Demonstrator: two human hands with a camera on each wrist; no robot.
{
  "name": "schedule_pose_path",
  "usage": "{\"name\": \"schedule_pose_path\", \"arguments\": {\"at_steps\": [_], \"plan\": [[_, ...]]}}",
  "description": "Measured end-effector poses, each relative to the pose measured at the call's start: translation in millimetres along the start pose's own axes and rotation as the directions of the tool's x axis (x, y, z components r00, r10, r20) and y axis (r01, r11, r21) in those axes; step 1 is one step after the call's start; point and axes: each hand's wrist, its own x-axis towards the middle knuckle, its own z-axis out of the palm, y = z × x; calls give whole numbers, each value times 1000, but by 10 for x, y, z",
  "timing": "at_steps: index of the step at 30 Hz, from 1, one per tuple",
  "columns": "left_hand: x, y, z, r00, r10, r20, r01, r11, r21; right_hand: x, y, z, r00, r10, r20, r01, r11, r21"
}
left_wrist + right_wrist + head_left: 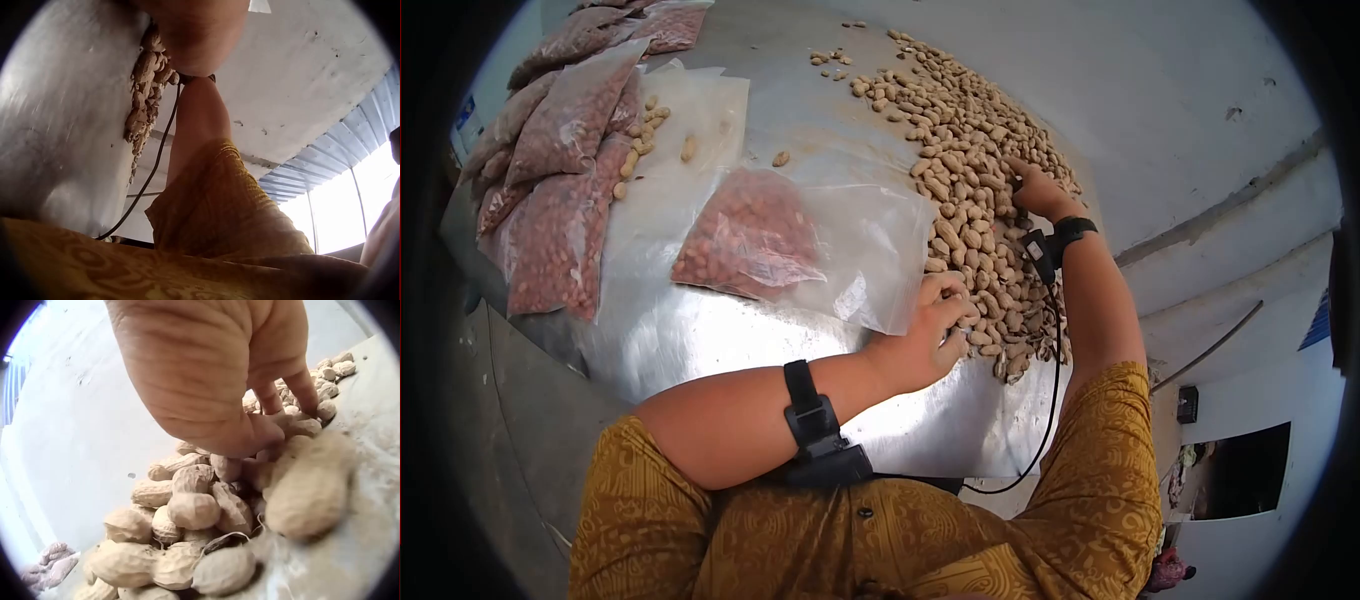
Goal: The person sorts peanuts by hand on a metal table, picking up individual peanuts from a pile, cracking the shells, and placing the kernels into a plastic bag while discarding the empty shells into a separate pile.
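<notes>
Peanuts in their shells (975, 190) are heaped in a long pile along the right side of a shiny metal table (700, 340), and both hands are seen at that pile. The right hand (1036, 190) is lowered onto the far part of the heap; in the right wrist view its fingers (306, 387) are bent down among the shells, with the fingertips touching several pods, though whether one pod is actually pinched cannot be told. The left hand (930, 335) is placed at the near edge of the pile, just beside the corner of a clear plastic bag (800, 245). Its fingers are curled inward against the shells, and what lies inside the curl is hidden from the head camera (the left wrist view shows only the underside of the forearm, the table edge and a strip of the pile (147, 94)).

The clear plastic bag is laid flat on the table between the pile and the left side, and it is partly filled with reddish shelled kernels (745, 240). Further left, several filled bags of kernels (560, 170) are stacked against one another at the table's edge. A few loose pods (645, 130) are scattered on a plastic sheet near that stack. A black strap is worn on each wrist, and a cable (1050, 390) is run down from the right one over the table's near edge. Mustard-patterned sleeves (1100, 480) are seen at the bottom.
</notes>
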Motion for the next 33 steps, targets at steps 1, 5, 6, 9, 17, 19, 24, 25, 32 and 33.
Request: {"name": "schedule_pose_path", "arguments": {"at_steps": [1,5,6,9,17,19,24,25,32,33], "plan": [[1,6,-9,1000,-3,1,3,1000,-11,-62,-5,19,999,-33,27,31,997,77],[0,-5,5,1000,-11,-13,11,1000,-26,-493,-188,-95,987,-40,153,2,971,241],[0,-6,5,1000,-8,-23,7,1000,-20,-608,-276,-163,977,-24,212,-46,946,319],[-3,-52,47,998,16,-55,-16,1000,-5,-942,-545,-317,961,-18,278,-90,924,371],[-20,-123,109,993,114,-26,-113,992,52,-1000,-538,-3,978,-207,0,207,977,54],[-24,-118,103,987,157,-10,-156,984,85,-1176,-653,-41,980,-197,-39,200,976,84],[-25,-139,121,992,123,-26,-121,990,66,-1655,-693,-170,982,-185,-33,187,944,272],[-28,-127,113,993,108,-45,-105,992,64,-1784,-696,-184,977,-205,-60,213,932,294],[25,-51,70,993,82,-86,-71,989,127,-2642,-605,-224,966,-121,230,62,967,249],[26,-60,88,992,80,-101,-65,987,147,-2694,-564,-169,962,-149,231,109,979,175]]}}
